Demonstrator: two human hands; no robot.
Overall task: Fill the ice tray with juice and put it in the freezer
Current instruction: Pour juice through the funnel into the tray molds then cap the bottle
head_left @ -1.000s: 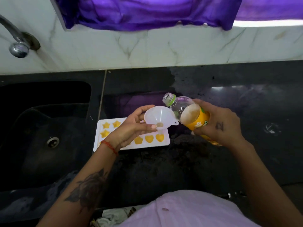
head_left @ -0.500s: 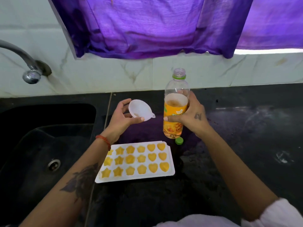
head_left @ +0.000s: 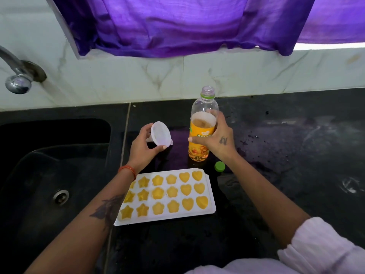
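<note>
A white ice tray (head_left: 209, 209) lies on the black counter, its star, flower and heart cells holding yellow juice. Behind it an uncapped juice bottle (head_left: 201, 135) with an orange label stands upright on the counter, and my right hand (head_left: 216, 139) grips its middle. My left hand (head_left: 143, 146) holds a white plastic funnel (head_left: 161, 135) just left of the bottle, tilted on its side above the counter. The green bottle cap (head_left: 219, 166) lies beside the tray's far right corner. My left forearm hides the tray's far left cells.
A black sink (head_left: 49, 175) with a metal drain sits to the left, and a chrome tap (head_left: 16, 80) juts from the marble wall. A purple curtain (head_left: 177, 22) hangs above. The black counter (head_left: 296, 155) stretches to the right with wet marks.
The bottle went from tilted over the funnel to upright on the counter. My left hand carried the funnel off the tray and turned it on its side. The view has shifted upward.
</note>
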